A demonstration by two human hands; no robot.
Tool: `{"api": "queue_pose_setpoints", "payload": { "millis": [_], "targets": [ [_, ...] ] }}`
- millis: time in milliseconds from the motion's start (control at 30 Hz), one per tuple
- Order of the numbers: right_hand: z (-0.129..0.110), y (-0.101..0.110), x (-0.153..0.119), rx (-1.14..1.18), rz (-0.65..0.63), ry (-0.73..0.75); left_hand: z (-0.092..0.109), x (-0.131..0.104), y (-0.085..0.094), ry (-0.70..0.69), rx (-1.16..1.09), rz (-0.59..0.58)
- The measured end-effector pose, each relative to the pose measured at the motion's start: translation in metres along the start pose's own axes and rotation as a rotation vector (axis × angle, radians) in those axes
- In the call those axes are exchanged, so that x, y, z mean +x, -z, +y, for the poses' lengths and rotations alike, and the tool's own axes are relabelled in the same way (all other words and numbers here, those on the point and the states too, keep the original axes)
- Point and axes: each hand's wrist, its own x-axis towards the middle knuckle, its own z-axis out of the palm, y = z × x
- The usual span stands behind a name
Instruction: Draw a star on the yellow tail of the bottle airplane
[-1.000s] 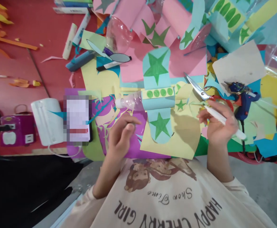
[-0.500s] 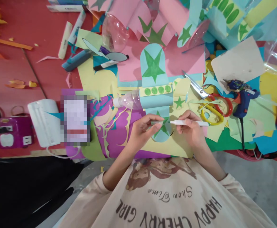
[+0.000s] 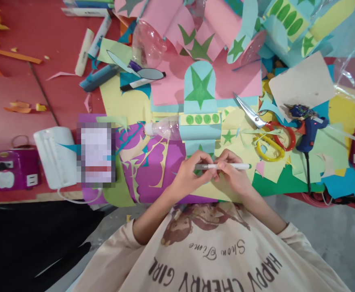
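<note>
A slim white pen (image 3: 240, 166) with a green end lies level between my two hands. My right hand (image 3: 234, 172) grips its barrel, while my left hand (image 3: 192, 172) pinches the clear cap (image 3: 202, 166), which now covers the tip end. Just beyond my fingers lies a clear plastic bottle (image 3: 167, 127), on its side and wrapped in light-blue paper (image 3: 200, 132). A yellow strip (image 3: 203, 119) with green dots crosses the wrap. From it a rounded blue flap (image 3: 199, 85) with a green star points away from me; a second blue flap is partly hidden by my hands.
Scissors (image 3: 268, 125) with red and yellow handles lie right of the bottle, near a blue glue gun (image 3: 311, 132). Paper scraps cover the surface. Left are a blurred-out rectangular object (image 3: 97, 152), a white device (image 3: 56, 156) and several markers (image 3: 84, 52). Paper-wrapped bottles stand behind.
The pen and its cap, apart before, have come together. My right hand has moved left, close against my left hand. The camera view has shifted slightly.
</note>
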Motion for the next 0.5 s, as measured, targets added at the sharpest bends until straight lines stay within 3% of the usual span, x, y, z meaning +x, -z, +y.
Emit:
{"api": "queue_pose_setpoints", "payload": {
  "millis": [233,367,400,433,500],
  "targets": [
    [-0.001,-0.004,0.0,-0.064,0.008,0.019,-0.005,-0.004,-0.005,-0.154,0.092,0.028],
    [-0.016,0.009,-0.001,-0.259,-0.212,0.077,-0.006,-0.011,0.005,-0.211,0.064,0.133],
    [-0.022,0.015,-0.001,-0.339,-0.218,0.109,-0.006,-0.013,0.011,-0.215,0.055,0.183],
    [-0.029,0.021,0.0,-0.394,-0.178,0.202,-0.008,-0.016,0.017,-0.214,0.045,0.243],
    [-0.041,0.034,0.005,-0.492,0.035,0.46,-0.012,-0.02,0.033,-0.198,0.047,0.394]
  ]
}}
